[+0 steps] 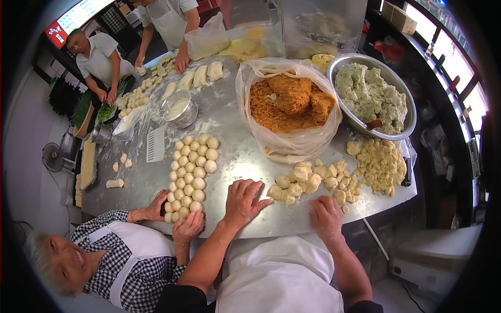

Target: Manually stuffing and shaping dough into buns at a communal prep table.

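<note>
My left hand (244, 201) rests on the steel table (231, 156), thumb spread from the fingers, with nothing in it. Just right of its fingertips sits a group of pale yellow dough lumps (295, 184). At the table's front edge my right hand (327, 217) lies with curled fingers, near the smaller dough pieces (346, 187); its palm side is hidden. Further right spreads a heap of small yellow dough bits (379, 164). Beyond the lumps stand a plastic bag of orange-brown crumbly filling (289, 101) and a metal bowl of pale green-flecked filling (372, 94).
Left of me, a co-worker's hands (176, 219) touch a block of round dough balls (190, 176). A white scraper (155, 144) and a metal pot (179, 108) lie beyond. Two more people work at the far left, near dough strips (199, 76) and chopped greens (105, 113).
</note>
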Demonstrator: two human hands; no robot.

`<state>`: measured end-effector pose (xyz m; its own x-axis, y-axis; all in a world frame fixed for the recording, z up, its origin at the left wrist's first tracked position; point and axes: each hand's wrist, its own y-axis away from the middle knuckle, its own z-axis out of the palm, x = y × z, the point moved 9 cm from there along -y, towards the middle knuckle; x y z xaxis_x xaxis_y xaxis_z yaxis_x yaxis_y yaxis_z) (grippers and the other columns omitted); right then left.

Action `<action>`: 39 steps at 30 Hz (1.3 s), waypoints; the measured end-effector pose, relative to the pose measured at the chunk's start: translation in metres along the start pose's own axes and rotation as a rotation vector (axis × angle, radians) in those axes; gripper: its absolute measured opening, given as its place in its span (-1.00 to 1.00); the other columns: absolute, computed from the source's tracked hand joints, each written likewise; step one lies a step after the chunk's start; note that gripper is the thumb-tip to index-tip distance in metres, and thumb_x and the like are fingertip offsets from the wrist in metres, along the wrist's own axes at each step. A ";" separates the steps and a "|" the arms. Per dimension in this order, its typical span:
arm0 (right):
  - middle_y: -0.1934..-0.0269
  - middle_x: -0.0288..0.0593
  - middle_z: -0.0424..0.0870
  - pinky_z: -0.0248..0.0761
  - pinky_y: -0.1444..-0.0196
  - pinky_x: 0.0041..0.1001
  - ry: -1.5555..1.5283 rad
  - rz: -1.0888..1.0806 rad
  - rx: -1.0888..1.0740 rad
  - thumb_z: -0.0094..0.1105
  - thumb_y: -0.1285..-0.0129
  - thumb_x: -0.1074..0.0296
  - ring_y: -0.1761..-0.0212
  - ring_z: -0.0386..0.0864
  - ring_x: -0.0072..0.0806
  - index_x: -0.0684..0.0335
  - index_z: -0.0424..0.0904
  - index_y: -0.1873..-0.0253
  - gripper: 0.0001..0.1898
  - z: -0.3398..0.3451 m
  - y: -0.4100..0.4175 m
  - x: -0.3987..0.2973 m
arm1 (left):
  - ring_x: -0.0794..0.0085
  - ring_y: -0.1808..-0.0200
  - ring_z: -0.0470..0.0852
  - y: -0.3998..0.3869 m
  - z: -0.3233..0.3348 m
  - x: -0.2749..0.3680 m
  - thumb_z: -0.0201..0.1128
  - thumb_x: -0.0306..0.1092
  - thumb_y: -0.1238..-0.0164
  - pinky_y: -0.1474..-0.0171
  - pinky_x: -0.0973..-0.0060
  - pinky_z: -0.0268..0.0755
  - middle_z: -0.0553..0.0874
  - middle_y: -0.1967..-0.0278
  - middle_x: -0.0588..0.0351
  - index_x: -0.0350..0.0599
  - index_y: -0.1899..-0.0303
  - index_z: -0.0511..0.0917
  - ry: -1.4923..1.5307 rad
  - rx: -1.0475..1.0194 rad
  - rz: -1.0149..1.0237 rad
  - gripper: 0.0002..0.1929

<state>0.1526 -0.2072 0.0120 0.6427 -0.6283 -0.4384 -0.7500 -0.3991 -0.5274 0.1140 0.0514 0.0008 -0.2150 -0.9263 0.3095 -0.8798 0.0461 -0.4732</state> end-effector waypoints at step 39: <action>0.17 -0.24 0.66 0.56 0.23 -0.29 0.022 0.005 0.008 0.40 -0.09 0.57 0.20 0.66 -0.23 0.17 0.78 0.05 -0.70 -0.007 -0.006 -0.006 | -0.11 -0.33 0.59 -0.060 -0.004 0.032 0.56 -0.09 -0.42 -0.37 0.04 0.46 0.57 -0.37 -0.18 -0.11 -0.48 0.48 0.165 0.008 0.010 -0.29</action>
<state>0.1523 -0.2057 0.0235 0.6352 -0.6450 -0.4247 -0.7518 -0.3907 -0.5312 0.1585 0.0209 0.0424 -0.2912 -0.8515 0.4360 -0.8741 0.0516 -0.4829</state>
